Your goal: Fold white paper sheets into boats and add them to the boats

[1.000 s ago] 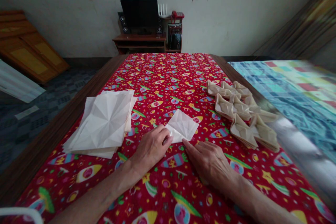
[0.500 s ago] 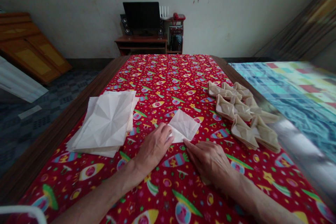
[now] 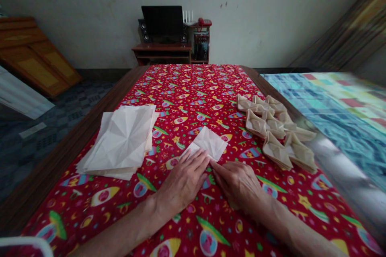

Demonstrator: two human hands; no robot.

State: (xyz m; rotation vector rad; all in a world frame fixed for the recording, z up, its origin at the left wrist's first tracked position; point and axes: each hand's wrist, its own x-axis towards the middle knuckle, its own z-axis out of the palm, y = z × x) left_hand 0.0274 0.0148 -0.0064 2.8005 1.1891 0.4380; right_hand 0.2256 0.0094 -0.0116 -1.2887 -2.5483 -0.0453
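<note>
A small folded white paper (image 3: 208,143) lies on the red patterned tablecloth (image 3: 193,96) just ahead of my hands. My left hand (image 3: 183,182) lies flat with its fingers stretched out, fingertips pressing the paper's near-left edge. Beside it, my right hand (image 3: 237,182) rests flat on the cloth, its index finger touching the paper's near corner. Neither hand grips anything. To the left sits a stack of creased white sheets (image 3: 120,140).
Several folded beige paper pieces (image 3: 276,136) lie in a cluster at the right, near the table's edge. A bed with a checked cover (image 3: 331,104) stands to the right. A desk with a monitor (image 3: 164,20) is against the far wall.
My left hand has slid right and flattened out over the paper's near edge, where its fingers were curled on the left corner before. My right hand barely moved.
</note>
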